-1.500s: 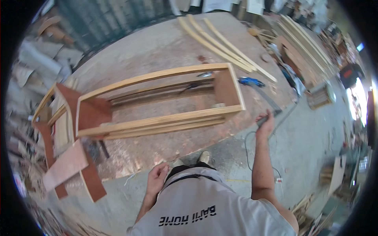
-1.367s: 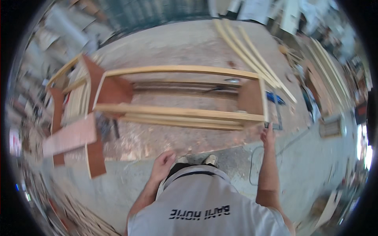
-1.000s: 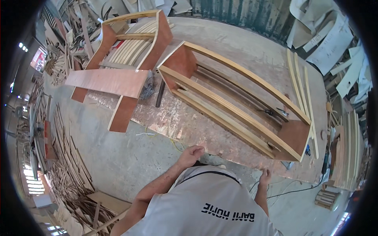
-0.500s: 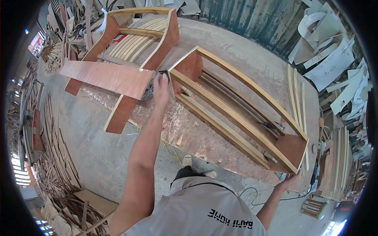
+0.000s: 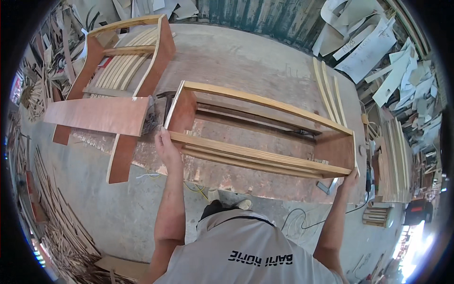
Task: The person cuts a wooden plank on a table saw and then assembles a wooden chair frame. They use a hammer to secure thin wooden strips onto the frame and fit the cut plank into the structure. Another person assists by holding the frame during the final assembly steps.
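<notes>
A long wooden frame (image 5: 260, 152) of pale slats between two reddish plywood end panels rests on the worktable (image 5: 217, 57). My left hand (image 5: 168, 147) is closed round its near left corner. At the near right corner, my right hand (image 5: 349, 180) grips the same frame, its fingers partly hidden by the end panel. Just beyond my left hand a hammer (image 5: 166, 100) with a dark head lies against the left end panel. Inside the frame, near its right end, is a dark tool (image 5: 302, 132) whose kind I cannot make out.
Left of the frame stands a curved-sided wooden assembly (image 5: 156, 61), with a plywood panel (image 5: 99, 114) across its near part. Loose slats (image 5: 327, 90) lie at the table's right end. A metal square (image 5: 324, 188) sits by the near edge. Cables (image 5: 302, 217) trail over the floor.
My left hand has left the hammer and come nearer, onto the frame's left corner. The frame has turned, its long side now closer to parallel with the table's near edge. The view has shifted.
</notes>
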